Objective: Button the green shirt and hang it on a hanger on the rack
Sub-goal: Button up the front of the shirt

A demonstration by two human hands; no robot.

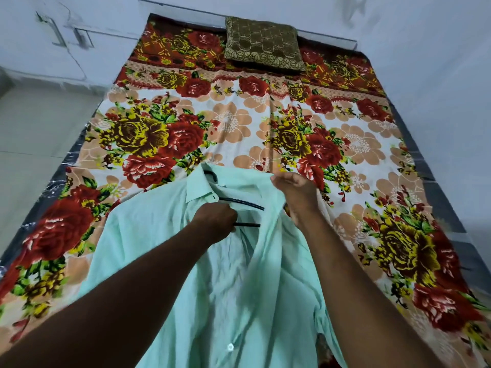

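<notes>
So the bed [39, 208] has a loud floral sheet [239, 123] on it. Green shirt [148, 235] lies spread on the sheet, under and left of the fingers [281, 179]; brown-gold cushion [263, 43] sits well beyond them.

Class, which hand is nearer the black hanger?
Left. The left hand grips the black hanger inside the green shirt; the right hand holds shirt fabric just right of the hanger's end.

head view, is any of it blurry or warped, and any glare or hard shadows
Head view: wide-angle bend, the bed edges splay outward toward the lower corners; light is soft and even, only faint shadows in the folds of the green shirt; small glints on the shiny mattress edge at left; the shirt's lower front is smeared, while the cushion and hanger bars look fairly crisp.
</notes>
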